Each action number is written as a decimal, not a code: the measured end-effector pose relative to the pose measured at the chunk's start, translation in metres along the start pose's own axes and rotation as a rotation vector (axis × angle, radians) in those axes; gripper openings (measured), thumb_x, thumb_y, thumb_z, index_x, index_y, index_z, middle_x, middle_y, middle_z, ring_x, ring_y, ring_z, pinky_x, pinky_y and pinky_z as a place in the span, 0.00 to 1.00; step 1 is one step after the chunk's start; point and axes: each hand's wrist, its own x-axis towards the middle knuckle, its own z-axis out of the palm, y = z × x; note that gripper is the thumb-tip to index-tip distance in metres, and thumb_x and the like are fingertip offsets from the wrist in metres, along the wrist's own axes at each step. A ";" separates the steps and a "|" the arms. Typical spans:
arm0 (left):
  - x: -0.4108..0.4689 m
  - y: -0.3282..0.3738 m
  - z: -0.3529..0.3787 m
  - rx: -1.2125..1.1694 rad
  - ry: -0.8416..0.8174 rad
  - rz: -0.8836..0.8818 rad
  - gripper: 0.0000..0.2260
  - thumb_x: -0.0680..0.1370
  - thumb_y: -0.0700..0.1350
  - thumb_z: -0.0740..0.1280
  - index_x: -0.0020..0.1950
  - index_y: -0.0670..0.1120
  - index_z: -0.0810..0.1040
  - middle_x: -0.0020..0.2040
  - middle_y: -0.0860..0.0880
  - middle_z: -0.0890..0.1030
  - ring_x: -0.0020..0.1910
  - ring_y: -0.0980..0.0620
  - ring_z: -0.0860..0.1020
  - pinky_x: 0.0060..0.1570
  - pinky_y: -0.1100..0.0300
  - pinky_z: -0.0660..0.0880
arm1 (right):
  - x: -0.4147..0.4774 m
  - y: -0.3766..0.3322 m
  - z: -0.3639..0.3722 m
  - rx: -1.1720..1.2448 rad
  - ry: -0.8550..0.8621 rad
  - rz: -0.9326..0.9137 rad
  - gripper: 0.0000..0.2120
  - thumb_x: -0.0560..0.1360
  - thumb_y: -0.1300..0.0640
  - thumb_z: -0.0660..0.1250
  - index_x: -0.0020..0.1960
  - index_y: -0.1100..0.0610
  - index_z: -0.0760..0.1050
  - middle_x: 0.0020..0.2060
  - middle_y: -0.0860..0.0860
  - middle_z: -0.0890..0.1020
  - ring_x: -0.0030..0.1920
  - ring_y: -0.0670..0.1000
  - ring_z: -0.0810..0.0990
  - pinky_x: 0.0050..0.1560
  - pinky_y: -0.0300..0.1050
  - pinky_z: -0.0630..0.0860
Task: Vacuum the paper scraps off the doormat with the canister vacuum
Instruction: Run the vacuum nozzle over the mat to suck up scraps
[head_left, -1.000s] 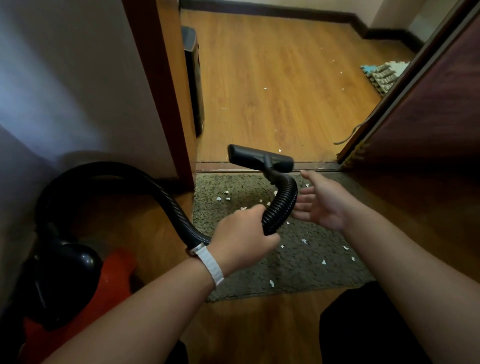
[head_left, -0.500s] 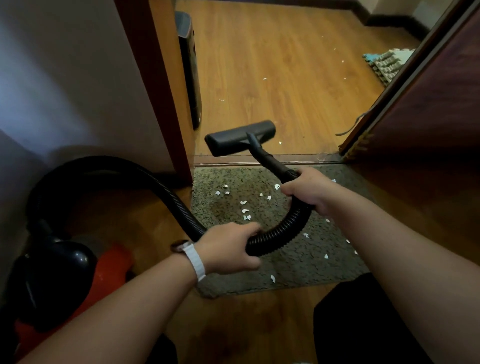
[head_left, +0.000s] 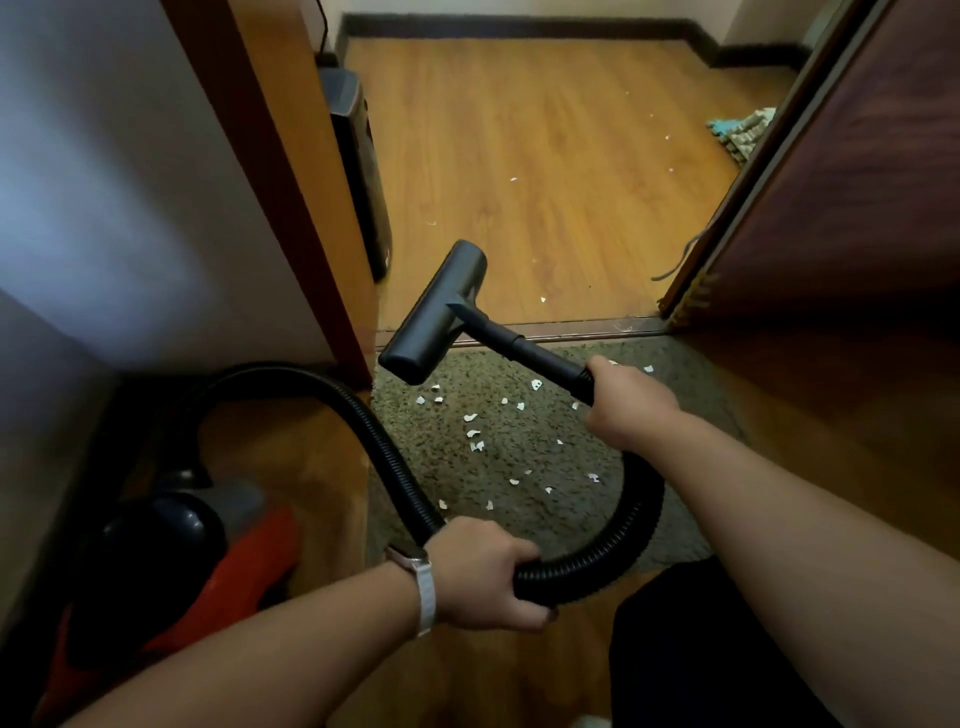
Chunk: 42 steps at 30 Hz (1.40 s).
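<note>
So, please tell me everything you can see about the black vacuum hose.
The black vacuum hose is a ribbed, flexible tube, plastic by its look. It leaves the red and black canister at lower left, arches up along the wall, runs down to the left hand, which grips it, then curls in a loop over the doormat up to the right hand. There it joins a smooth rigid tube ending in a wide floor nozzle, tilted and apparently held above the mat's far left corner.

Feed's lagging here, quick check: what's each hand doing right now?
Left hand: closed around the ribbed hose.
Right hand: closed on the hose's rigid tube end, just behind the floor nozzle.
</note>
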 end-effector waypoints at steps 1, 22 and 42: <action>0.002 0.011 0.003 -0.005 -0.013 0.005 0.19 0.71 0.67 0.64 0.39 0.52 0.69 0.35 0.49 0.79 0.36 0.47 0.80 0.40 0.54 0.77 | 0.001 0.001 0.001 -0.008 -0.011 -0.002 0.14 0.75 0.54 0.67 0.58 0.50 0.69 0.44 0.49 0.77 0.42 0.54 0.78 0.39 0.47 0.75; 0.035 -0.118 -0.110 -0.522 0.656 -0.651 0.28 0.76 0.59 0.68 0.71 0.47 0.68 0.68 0.45 0.70 0.66 0.45 0.69 0.65 0.49 0.68 | -0.034 0.005 -0.037 -0.036 0.056 -0.056 0.13 0.71 0.47 0.72 0.53 0.46 0.74 0.39 0.46 0.77 0.41 0.51 0.78 0.40 0.47 0.78; 0.021 -0.122 -0.077 -1.390 0.583 -0.723 0.24 0.77 0.59 0.69 0.63 0.43 0.76 0.53 0.43 0.83 0.49 0.44 0.82 0.45 0.53 0.79 | -0.032 -0.045 0.002 0.172 -0.088 -0.114 0.10 0.75 0.51 0.68 0.53 0.51 0.69 0.40 0.49 0.77 0.37 0.49 0.78 0.33 0.43 0.72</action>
